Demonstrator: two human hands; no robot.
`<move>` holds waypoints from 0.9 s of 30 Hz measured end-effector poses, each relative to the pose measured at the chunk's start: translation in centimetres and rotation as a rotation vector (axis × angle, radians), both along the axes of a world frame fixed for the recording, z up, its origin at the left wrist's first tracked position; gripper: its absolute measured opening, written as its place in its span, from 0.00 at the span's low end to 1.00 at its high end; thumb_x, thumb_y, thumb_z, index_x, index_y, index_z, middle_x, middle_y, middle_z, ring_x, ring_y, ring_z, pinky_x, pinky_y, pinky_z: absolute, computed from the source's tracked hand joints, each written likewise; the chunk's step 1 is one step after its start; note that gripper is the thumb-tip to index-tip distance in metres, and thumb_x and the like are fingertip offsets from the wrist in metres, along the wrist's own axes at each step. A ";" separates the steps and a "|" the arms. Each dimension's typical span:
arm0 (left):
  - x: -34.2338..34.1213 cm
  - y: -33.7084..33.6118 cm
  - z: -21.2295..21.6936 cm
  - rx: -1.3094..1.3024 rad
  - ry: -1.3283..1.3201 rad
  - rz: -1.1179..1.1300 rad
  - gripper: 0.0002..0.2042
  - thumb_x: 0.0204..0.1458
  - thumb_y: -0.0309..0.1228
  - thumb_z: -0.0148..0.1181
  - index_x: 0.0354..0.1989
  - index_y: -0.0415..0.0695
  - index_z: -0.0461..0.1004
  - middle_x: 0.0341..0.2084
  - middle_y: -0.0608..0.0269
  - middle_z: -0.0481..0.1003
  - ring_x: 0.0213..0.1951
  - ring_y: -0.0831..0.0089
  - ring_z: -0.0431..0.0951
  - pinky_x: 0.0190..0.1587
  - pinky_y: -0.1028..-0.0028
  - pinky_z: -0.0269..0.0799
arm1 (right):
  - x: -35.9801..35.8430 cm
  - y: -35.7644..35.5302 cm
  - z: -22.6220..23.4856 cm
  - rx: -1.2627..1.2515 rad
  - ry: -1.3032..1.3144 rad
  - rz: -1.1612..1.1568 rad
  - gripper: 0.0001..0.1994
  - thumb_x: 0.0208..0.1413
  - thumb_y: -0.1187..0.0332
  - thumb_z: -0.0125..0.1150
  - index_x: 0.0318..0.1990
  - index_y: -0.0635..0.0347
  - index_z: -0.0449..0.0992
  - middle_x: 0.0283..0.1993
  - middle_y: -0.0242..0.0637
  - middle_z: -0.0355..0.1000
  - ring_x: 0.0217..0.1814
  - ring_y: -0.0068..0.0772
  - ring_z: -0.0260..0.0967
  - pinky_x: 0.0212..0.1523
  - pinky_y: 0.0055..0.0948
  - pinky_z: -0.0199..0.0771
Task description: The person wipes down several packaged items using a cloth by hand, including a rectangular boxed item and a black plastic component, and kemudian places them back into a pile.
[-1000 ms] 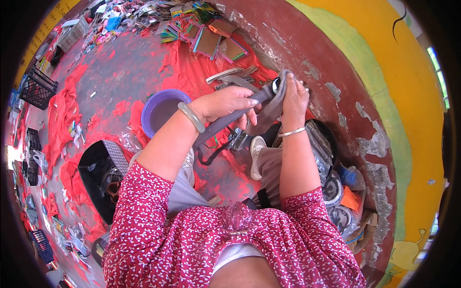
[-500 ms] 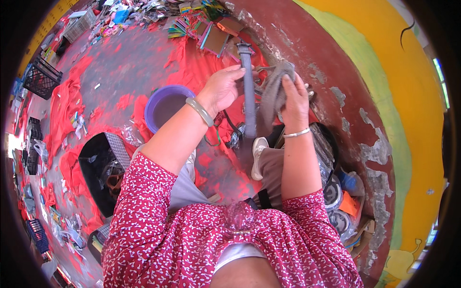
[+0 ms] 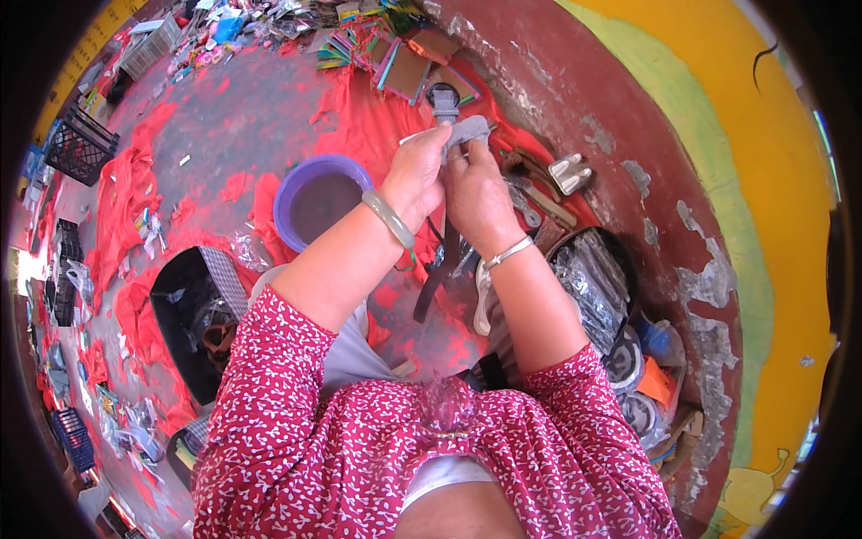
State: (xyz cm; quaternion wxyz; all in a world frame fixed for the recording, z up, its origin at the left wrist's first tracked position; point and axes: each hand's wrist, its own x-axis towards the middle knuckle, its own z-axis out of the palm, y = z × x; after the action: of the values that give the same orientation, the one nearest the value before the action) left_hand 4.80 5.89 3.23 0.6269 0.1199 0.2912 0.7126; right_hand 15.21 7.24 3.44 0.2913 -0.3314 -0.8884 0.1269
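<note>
The big change is in the arms. Half a second ago the hands were apart. Now the left arm (image 3: 332, 269) and the right arm (image 3: 539, 305) lean in to each other like a roof, and the left hand (image 3: 415, 175) and right hand (image 3: 479, 193) are close together. They are up over the floor (image 3: 215, 153), to the right of the purple bowl (image 3: 280, 216).

The grey belt (image 3: 444, 108) is between the two hands. Its buckle (image 3: 440, 92) pokes up just past them. A dark strap hangs below, but the hands hide whether it is the same belt.

The grey cloth (image 3: 469, 131) was off to the right, and now it has come over to the belt. So both hands are busy at one spot on the belt. I cannot tell if the cloth goes all the way around.

The left hand points up, with its thumb by the belt. Its fingers look closed on the belt, though most are hidden. The right hand is bent over, and its fingers are curled tight on the cloth.

A small shiny metal thing (image 3: 569, 173) now shows clearly near the wall, with no hand over it.
</note>
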 end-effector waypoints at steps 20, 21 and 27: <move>-8.2 0.1 2.3 0.061 -0.157 0.242 0.14 0.60 0.38 0.37 0.40 0.38 0.64 0.39 0.48 0.71 0.46 0.55 0.70 0.50 0.54 0.65 | 3.9 2.3 -2.0 -0.419 -0.090 0.439 0.09 0.45 0.72 0.55 0.34 0.65 0.72 0.31 0.44 0.68 0.36 0.45 0.66 0.38 0.32 0.66; -8.6 0.0 1.4 0.072 -0.147 0.213 0.14 0.60 0.37 0.37 0.39 0.39 0.65 0.39 0.49 0.71 0.46 0.56 0.71 0.49 0.53 0.65 | 4.3 2.9 -1.6 -0.418 -0.056 0.443 0.09 0.47 0.72 0.54 0.36 0.65 0.72 0.35 0.44 0.68 0.37 0.44 0.66 0.40 0.32 0.66; -8.0 0.0 1.6 -0.016 -0.020 0.189 0.15 0.59 0.39 0.40 0.41 0.39 0.67 0.33 0.54 0.72 0.37 0.63 0.73 0.42 0.57 0.70 | 7.6 5.5 -1.8 -0.175 0.012 0.041 0.10 0.46 0.69 0.57 0.37 0.60 0.74 0.39 0.46 0.69 0.42 0.45 0.67 0.43 0.34 0.67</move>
State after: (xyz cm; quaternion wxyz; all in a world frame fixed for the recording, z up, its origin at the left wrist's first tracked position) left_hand -3.15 5.84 4.82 0.5606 0.0795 0.3006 0.7675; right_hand 22.77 12.78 1.67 0.2640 -0.3365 -0.8786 0.2122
